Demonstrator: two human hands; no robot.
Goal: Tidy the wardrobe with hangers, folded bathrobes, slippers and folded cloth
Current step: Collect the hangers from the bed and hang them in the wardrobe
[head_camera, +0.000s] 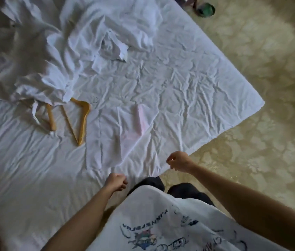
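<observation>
A flat white cloth (117, 140) with a faint pink patch lies spread on the bed's near side. My left hand (116, 182) is a fist at the cloth's near edge, and creases run toward it as it grips that edge. My right hand (177, 161) hovers with curled fingers over the bed's edge by the cloth's near right corner; whether it pinches any fabric is unclear. Two wooden hangers (78, 120) (51, 116) lie further left on the sheet. A heap of rumpled white bathrobes (56, 57) covers the far left and partly hides one hanger.
The bed's wrinkled white sheet (188, 84) reaches a corner at the right. Patterned beige carpet (252, 142) lies beyond it. A dark green object (205, 9) sits on the floor at the top. My legs stand against the bed's near edge.
</observation>
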